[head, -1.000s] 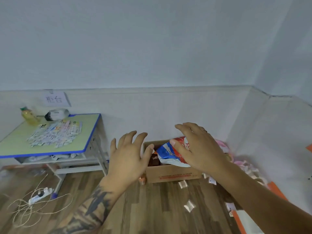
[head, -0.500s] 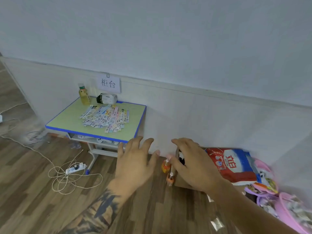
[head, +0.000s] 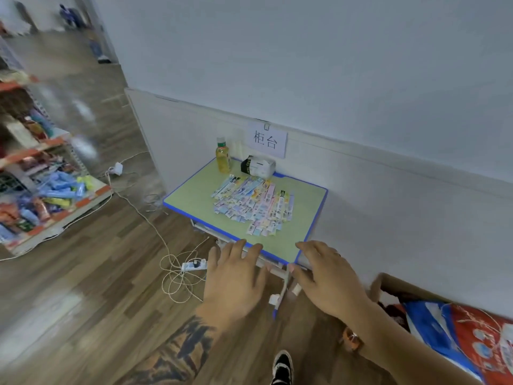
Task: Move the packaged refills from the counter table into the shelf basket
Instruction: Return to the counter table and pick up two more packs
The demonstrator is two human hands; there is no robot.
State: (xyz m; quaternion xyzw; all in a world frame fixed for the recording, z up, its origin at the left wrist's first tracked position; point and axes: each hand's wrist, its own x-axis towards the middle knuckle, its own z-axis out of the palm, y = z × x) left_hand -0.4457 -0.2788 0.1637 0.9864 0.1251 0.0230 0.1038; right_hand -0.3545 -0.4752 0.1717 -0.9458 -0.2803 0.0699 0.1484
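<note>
A heap of several small packaged refills (head: 254, 205) lies on the green counter table with a blue edge (head: 191, 197), which stands against the wall under a white paper sign (head: 265, 140). My left hand (head: 236, 276) hovers in front of the table's near edge, fingers straight and spread, holding nothing. My right hand (head: 327, 276) hovers beside it at the table's near right corner, also flat and empty. At the far left stands a shelf (head: 55, 198) with a wire basket (head: 9, 182) and colourful goods; it is blurred.
A yellow drink bottle (head: 223, 155) and a small black-and-white box (head: 258, 166) stand at the table's back. A power strip (head: 194, 264) with tangled cord lies on the wooden floor. A cardboard box (head: 379, 284) with a red-blue bag (head: 466, 337) sits at right. My shoe (head: 281, 366) shows below.
The view has swung left and closer to the counter table; the cardboard box has slid off to the right and the shelf has come into view. Both hands stay open and empty.
</note>
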